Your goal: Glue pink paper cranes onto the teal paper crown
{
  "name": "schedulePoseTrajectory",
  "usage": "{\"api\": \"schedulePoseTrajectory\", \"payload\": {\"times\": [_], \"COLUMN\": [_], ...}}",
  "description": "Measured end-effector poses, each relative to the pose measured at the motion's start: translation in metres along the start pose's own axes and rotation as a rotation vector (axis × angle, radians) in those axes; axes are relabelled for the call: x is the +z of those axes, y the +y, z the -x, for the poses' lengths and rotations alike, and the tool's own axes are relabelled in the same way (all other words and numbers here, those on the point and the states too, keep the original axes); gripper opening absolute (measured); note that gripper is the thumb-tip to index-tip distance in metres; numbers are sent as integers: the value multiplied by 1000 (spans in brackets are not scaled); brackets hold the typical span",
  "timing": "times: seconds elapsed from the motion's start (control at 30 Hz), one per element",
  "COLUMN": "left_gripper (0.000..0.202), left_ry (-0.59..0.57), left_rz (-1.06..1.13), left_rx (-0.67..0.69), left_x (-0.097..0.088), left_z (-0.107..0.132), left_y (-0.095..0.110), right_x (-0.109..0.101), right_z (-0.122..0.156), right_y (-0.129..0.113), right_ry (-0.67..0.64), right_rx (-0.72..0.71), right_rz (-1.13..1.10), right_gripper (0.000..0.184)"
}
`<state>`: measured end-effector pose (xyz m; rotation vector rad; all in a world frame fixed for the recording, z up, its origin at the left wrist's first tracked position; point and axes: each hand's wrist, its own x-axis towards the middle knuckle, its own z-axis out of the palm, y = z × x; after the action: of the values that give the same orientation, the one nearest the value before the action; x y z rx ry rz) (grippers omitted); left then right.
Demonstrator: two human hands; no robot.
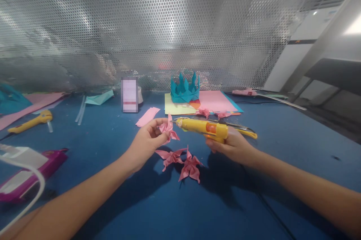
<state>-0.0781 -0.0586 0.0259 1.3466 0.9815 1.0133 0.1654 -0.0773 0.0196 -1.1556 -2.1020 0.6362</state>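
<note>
My left hand point(146, 143) pinches a small pink folded paper piece point(168, 130) and holds it up above the blue table. My right hand point(234, 146) grips a yellow glue gun point(204, 127), its nozzle pointing left and nearly touching that pink piece. Below the hands, two more pink folded paper pieces point(183, 161) lie joined together on the table. Two further small pink pieces point(211, 113) rest just beyond the glue gun.
A teal paper crown point(184, 89) stands on coloured paper sheets point(214, 101) at the back. A pink paper strip point(147, 116) lies near a small white container point(129, 95). Another yellow glue gun point(31, 121) and a purple device point(31, 170) lie left. A perforated metal screen point(158, 29) closes the back.
</note>
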Motion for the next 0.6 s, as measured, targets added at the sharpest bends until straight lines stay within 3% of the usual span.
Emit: {"api": "schedulePoseTrajectory", "payload": {"times": [0.17, 0.27, 0.43, 0.6], "left_gripper": [33, 32, 31, 30], "left_ry": [78, 128, 145, 99], "left_rz": [51, 89, 159, 135], "left_rx": [17, 38, 117, 86], "left_x": [-1, -1, -1, 1], "left_z": [-2, -3, -3, 2], "left_y": [-2, -2, -1, 0], "right_x": [-1, 1, 1, 2], "right_z": [0, 1, -1, -1], "right_y": [4, 12, 19, 14], "right_ry": [35, 54, 72, 2], "right_rx": [-155, -209, -150, -68], "right_rz": [270, 485, 691, 608], "right_gripper": [16, 31, 43, 49]}}
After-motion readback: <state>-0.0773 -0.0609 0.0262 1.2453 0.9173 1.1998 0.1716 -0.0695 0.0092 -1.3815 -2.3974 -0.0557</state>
